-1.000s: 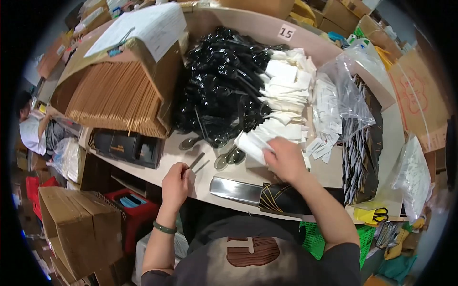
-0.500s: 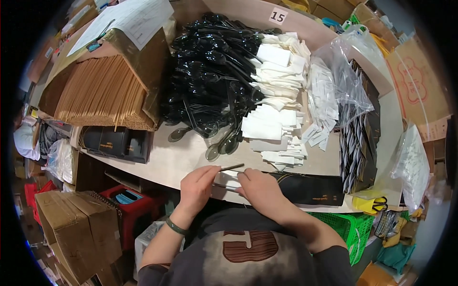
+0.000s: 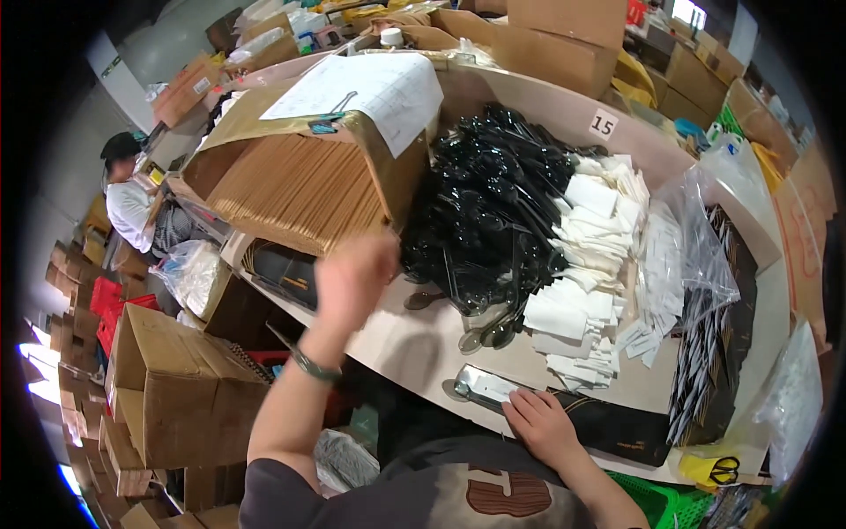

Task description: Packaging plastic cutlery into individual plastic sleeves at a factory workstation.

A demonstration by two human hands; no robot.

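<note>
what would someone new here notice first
Probably the big heap of glossy dark spoons in the middle of the table, with white packets piled along its right side. Left of the heap, a cardboard box packed with brown slat-like pieces also stands out, the blurred left hand overlapping its lower edge in view.

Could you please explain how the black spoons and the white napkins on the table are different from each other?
The black spoons are dark and shiny; the white napkins are pale and matt. The spoons have long handles and rounded bowls, while the napkins are flat, folded pieces. The spoons lie in a tangled heap; the napkins overlap in a rough row. Both are numerous and lie loose on the table.
</note>
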